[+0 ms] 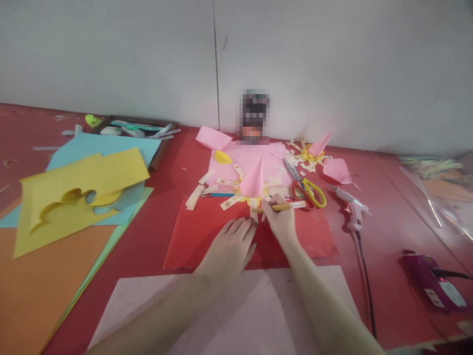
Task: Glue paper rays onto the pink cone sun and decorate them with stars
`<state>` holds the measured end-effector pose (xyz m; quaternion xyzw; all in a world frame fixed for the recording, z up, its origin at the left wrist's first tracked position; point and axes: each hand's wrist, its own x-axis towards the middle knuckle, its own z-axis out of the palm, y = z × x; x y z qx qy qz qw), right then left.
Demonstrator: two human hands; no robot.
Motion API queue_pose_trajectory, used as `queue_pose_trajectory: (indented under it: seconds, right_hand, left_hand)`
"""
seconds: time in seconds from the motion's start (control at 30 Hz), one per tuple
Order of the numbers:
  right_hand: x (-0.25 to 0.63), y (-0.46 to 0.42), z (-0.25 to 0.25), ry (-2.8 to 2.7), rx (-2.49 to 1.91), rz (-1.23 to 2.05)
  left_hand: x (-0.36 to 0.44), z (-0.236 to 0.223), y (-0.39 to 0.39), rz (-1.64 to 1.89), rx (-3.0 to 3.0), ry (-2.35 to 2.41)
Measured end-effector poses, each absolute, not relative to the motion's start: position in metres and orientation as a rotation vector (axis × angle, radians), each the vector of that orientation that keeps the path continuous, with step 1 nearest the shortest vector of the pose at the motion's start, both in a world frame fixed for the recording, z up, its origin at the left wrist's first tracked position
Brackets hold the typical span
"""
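1. Our right hand [283,224] closes narrowly on a gold pen [281,207], its tip at the paper strip [253,215] that points toward us. Our left hand [231,241] lies palm down, fingers extended and close together, gripping nothing we can see, its fingertips just beside that strip.
2. The strip belongs to the nearer papercraft, whose pink paper cone [253,182] stands upright on a yellow scalloped base [242,198]. It sits around the desk's middle, toward the far edge, by the far side of a red sheet [207,236].
3. We judge its assembly well advanced: cone, base and radiating strips are together. At least the left-hand strips carry gold stars [228,202]; the strip under our pen seems unfinished, though our fingers partly hide it.
4. Nearer the far edge, to the right, a second pink cone [320,144] leans on its own yellow base [312,157] with patterned strips; it looks close to complete.
5. Loose blank strips [194,197] lie left of the nearer papercraft, apparently unused. Scissors [308,191] and a glue gun [355,209] lie to its right, out of our hands; we cannot tell whether any cutting or gluing remains.
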<state>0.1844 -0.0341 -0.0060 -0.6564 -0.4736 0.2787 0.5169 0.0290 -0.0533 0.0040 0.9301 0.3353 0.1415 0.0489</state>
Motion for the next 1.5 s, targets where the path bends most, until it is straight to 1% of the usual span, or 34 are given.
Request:
queue_pose_trajectory:
  seconds: [0.33,0.9,1.17,1.4,1.5]
  right_hand:
    - [0.1853,-0.0336,-0.0075,-1.163,-1.621,0.611]
    - [0.1846,-0.0339,-0.0047,-1.133,-1.609,0.659]
    - [0.1884,-0.0344,-0.0051,-0.914,-1.498,0.452]
    - [0.1876,-0.0309,-0.0094,-0.997,-1.382,0.322]
    - [0.1867,-0.03,-0.0104,-1.018,-1.355,0.338]
  left_hand:
    - [0.029,0.0039,-0.0532,0.4,2.841,1.027]
    - [0.0281,0.0052,-0.0527,0.4,2.793,1.029]
    - [0.026,0.0038,-0.0518,0.42,2.781,1.008]
    - [0.0253,0.0062,-0.0505,0.425,2.758,0.982]
    - [0.0247,0.0067,-0.0487,0.422,2.754,0.973]
